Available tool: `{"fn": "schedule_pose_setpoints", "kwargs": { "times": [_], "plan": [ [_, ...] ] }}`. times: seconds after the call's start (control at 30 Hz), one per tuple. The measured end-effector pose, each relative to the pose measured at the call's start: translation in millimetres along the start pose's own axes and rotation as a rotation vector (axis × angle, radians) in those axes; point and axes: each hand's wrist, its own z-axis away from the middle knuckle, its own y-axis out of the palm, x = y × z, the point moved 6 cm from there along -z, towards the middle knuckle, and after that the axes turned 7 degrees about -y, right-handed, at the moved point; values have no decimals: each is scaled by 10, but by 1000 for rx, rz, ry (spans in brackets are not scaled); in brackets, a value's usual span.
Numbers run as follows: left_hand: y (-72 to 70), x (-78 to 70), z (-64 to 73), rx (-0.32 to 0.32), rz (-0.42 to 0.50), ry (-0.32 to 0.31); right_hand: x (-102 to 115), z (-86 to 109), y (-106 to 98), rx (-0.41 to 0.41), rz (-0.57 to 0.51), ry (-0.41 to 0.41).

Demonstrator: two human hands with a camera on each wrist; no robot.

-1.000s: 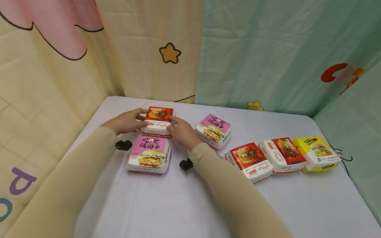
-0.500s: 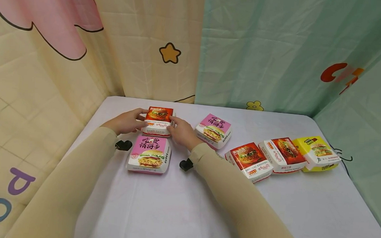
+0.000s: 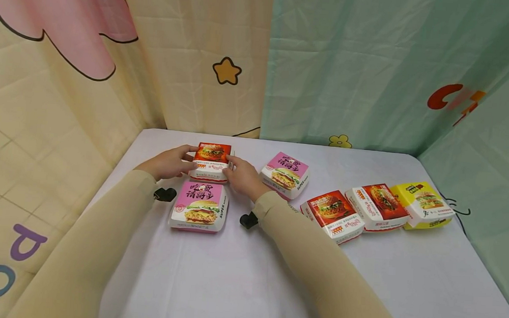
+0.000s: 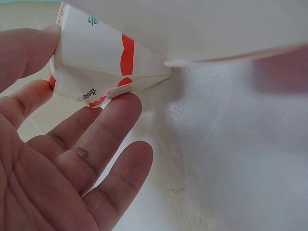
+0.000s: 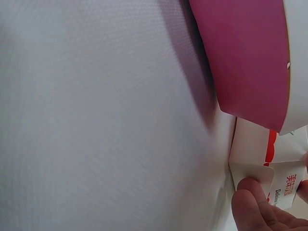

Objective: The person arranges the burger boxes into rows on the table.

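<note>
A red-and-white burger box (image 3: 212,162) lies at the back left of the table, between my two hands. My left hand (image 3: 167,163) holds its left side, thumb and index finger at the edges; in the left wrist view the other fingers reach along the box's side (image 4: 91,53). At the opposite side my right hand (image 3: 245,177) holds it with thumb and fingers, partly cut off in the right wrist view. Directly in front sits a pink-and-white burger box (image 3: 200,207), its rear edge close to the held one; whether they touch, I cannot tell.
Another pink-and-white box (image 3: 285,175) sits turned, just right of my right hand. Farther right, two red-and-white boxes (image 3: 333,215) and a yellow box (image 3: 422,205) form a slanted row, the nearest close to my right sleeve. Curtains (image 3: 354,67) enclose the white-covered table (image 3: 210,284).
</note>
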Motion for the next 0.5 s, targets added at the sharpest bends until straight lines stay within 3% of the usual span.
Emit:
{"fn": "schedule_pose_setpoints", "kwargs": {
  "times": [0.5],
  "plan": [
    [4,-8,30,-17,-7,8,0,-10,0,-6,4,-11]
  ]
}}
